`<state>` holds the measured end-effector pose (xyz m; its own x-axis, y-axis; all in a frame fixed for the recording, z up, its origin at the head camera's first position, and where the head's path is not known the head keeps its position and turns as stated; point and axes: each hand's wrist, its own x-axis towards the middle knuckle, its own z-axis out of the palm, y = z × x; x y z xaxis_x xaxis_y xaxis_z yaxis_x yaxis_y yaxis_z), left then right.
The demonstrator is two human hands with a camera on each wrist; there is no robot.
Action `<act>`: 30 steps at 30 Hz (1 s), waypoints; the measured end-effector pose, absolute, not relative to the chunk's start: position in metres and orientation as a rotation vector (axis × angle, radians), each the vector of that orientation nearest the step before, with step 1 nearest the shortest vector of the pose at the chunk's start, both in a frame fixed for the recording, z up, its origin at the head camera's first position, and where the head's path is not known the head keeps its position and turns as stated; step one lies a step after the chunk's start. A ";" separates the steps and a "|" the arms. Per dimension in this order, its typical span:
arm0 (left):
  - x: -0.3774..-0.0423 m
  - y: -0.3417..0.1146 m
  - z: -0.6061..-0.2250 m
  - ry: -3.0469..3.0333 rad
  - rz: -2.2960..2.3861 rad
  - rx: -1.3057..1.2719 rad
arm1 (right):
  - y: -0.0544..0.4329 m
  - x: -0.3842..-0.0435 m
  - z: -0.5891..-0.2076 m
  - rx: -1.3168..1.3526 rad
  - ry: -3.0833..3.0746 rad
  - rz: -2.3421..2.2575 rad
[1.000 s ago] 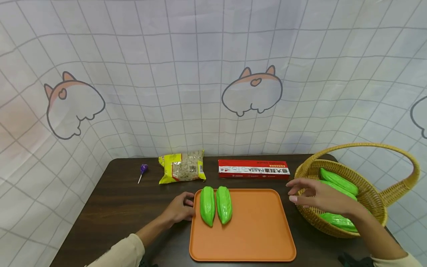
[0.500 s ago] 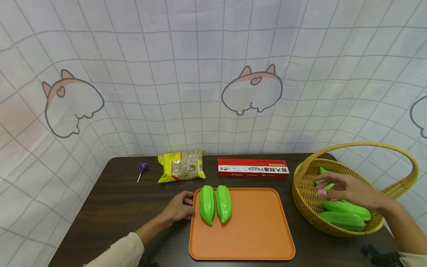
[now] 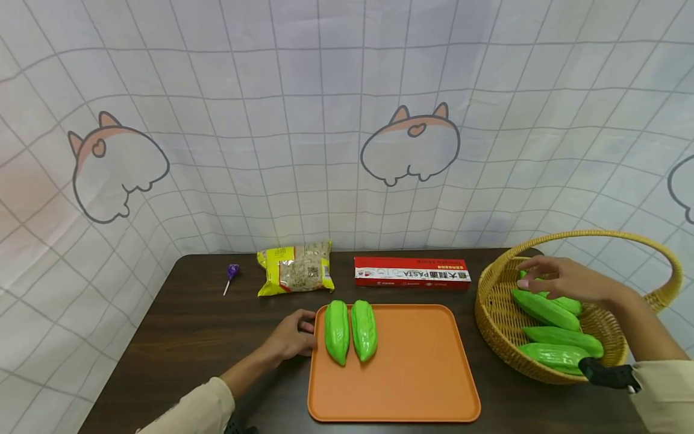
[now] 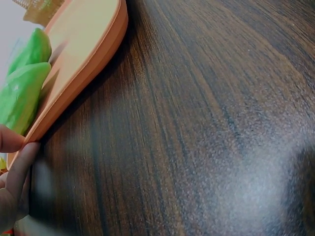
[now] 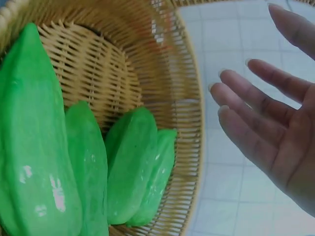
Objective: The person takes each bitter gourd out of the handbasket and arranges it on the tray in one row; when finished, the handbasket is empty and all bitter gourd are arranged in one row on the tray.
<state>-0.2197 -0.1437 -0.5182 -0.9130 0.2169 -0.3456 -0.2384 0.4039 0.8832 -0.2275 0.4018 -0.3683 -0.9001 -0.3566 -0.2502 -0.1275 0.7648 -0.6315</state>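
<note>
A person's left hand [image 3: 295, 334] pinches the left edge of an orange tray [image 3: 417, 374], thumb over the rim and a finger pressed against its outer side below, as the left wrist view shows; the remaining fingers are partly cut off there by the frame's edge. To the right of the tray, the right hand [image 3: 577, 280] hangs over a woven basket [image 3: 490, 325], palm bare, fingers lightly bent and parted, one digit set well away from the other four; in the right wrist view they stand apart from the basket's rim and from the glossy green gourds [image 3: 564, 337] lying side by side inside.

On the tray, toward its far left corner, lie a first green gourd [image 3: 337, 331] and a second green gourd [image 3: 364, 331], nearly parallel with a narrow gap between them, their tapered tips directed at the tray's near edge. Beyond the tray's far edge rest a yellow bag [image 3: 297, 269] on the left and a red pasta box [image 3: 412, 273] on the right, while a purple lollipop [image 3: 232, 272] lies farther out to the left. Beneath the tray spreads a dark wood-grain table [image 3: 179, 337]; behind it hangs a white gridded cloth [image 3: 249, 150] printed with cartoon animals
</note>
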 end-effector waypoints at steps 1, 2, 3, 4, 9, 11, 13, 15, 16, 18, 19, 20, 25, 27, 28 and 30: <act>-0.220 -0.144 -0.518 2.256 1.521 -0.019 | 0.404 -0.231 -0.369 -0.362 2.599 -0.887; -0.220 -0.144 -0.518 2.256 1.522 -0.019 | 0.406 -0.234 -0.370 -0.354 2.595 -0.880; -0.220 -0.144 -0.517 2.255 1.523 -0.020 | 0.408 -0.236 -0.371 -0.343 2.593 -0.874; -0.220 -0.144 -0.517 2.256 1.522 -0.020 | 0.411 -0.239 -0.373 -0.332 2.595 -0.861; -0.220 -0.144 -0.517 2.257 1.524 -0.020 | 0.424 -0.251 -0.384 -0.280 2.614 -0.815; -0.220 -0.144 -0.518 2.257 1.525 -0.020 | 0.428 -0.254 -0.389 -0.272 2.633 -0.794; -0.219 -0.144 -0.518 2.259 1.524 -0.019 | 0.432 -0.256 -0.393 -0.270 2.673 -0.760; -0.219 -0.144 -0.518 2.260 1.524 -0.020 | 0.436 -0.258 -0.399 -0.271 2.711 -0.735; -0.219 -0.144 -0.518 2.261 1.523 -0.020 | 0.437 -0.259 -0.402 -0.270 2.726 -0.725; -0.219 -0.144 -0.518 2.262 1.522 -0.021 | 0.441 -0.261 -0.408 -0.262 2.748 -0.712; -0.219 -0.144 -0.518 2.261 1.522 -0.021 | 0.442 -0.261 -0.411 -0.258 2.748 -0.714; -0.219 -0.144 -0.517 2.261 1.521 -0.021 | 0.444 -0.262 -0.414 -0.249 2.744 -0.715; -0.219 -0.143 -0.516 2.261 1.518 -0.015 | 0.450 -0.264 -0.425 -0.196 2.717 -0.669; -0.219 -0.143 -0.516 2.260 1.519 -0.014 | 0.451 -0.265 -0.428 -0.190 2.713 -0.643; -0.219 -0.143 -0.516 2.259 1.521 -0.013 | 0.451 -0.265 -0.429 -0.191 2.712 -0.634; -0.220 -0.143 -0.517 2.257 1.523 -0.011 | 0.453 -0.266 -0.430 -0.193 2.717 -0.629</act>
<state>-0.2197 -0.1435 -0.5166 -0.9135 0.2211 -0.3415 -0.2339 0.4014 0.8856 -0.2659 0.4525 -0.4303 -0.9316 -0.2065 -0.2991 -0.0540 0.8924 -0.4480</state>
